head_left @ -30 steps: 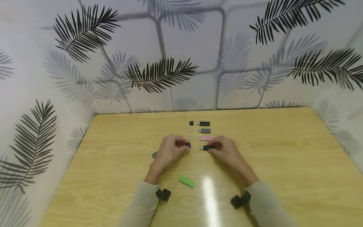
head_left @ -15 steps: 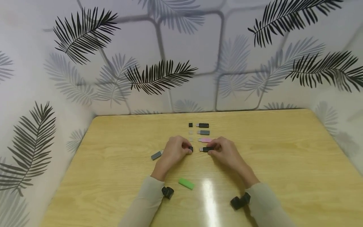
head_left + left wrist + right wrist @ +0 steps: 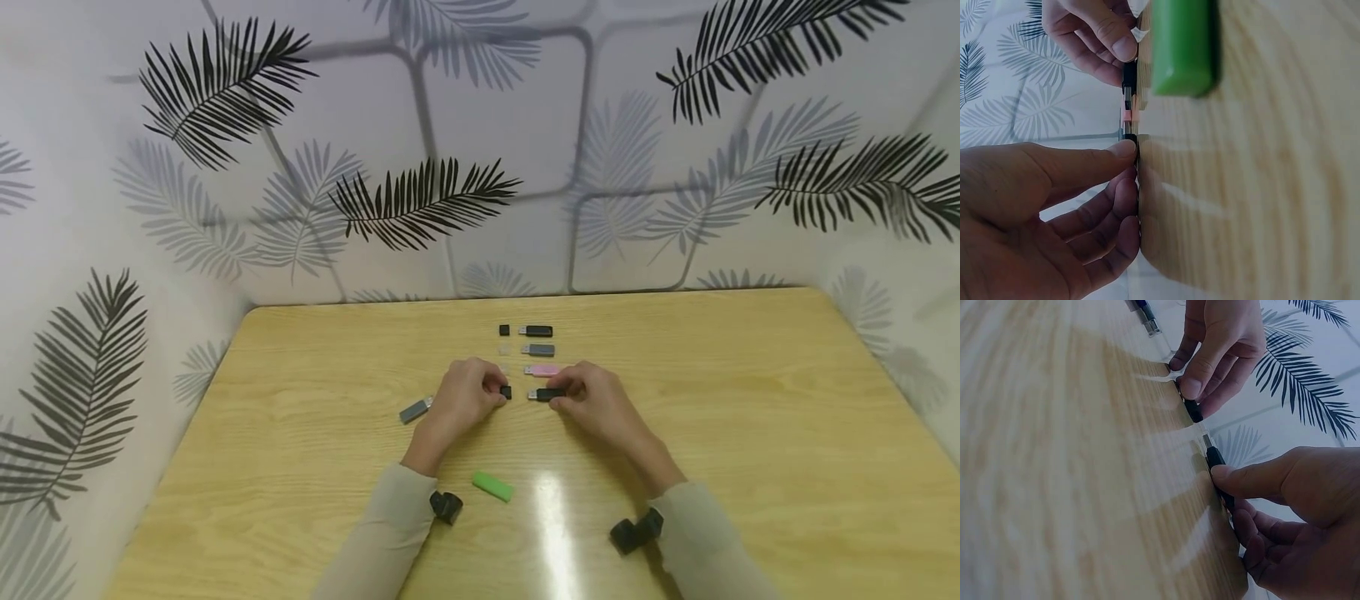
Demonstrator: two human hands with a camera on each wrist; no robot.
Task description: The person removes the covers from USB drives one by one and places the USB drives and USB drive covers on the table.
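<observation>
In the head view my left hand point(image 3: 459, 398) pinches a small black cap point(image 3: 506, 392) between thumb and fingers at the tabletop. Facing it, my right hand point(image 3: 603, 406) pinches a black USB stick point(image 3: 546, 394), whose bare metal plug points left toward the cap. A short gap separates the two. The right wrist view also has the black USB stick point(image 3: 1214, 457) under the thumb, with the other hand's black cap point(image 3: 1193, 410) apart from its plug. Just beyond the right fingers lies a pink USB stick point(image 3: 542, 370), uncapped.
Farther back lie a grey stick point(image 3: 538, 350) and a black stick point(image 3: 536, 331), with a black cap point(image 3: 504, 330) and clear caps to their left. Another grey USB stick point(image 3: 416, 410) lies left of my left hand. A green stick-shaped piece point(image 3: 492, 486) lies nearer on the wooden table point(image 3: 300, 500).
My left hand has shifted a little to the right with the black cap, closer to the stick's plug, uncovering more of the grey stick. The right hand has stayed in place.
</observation>
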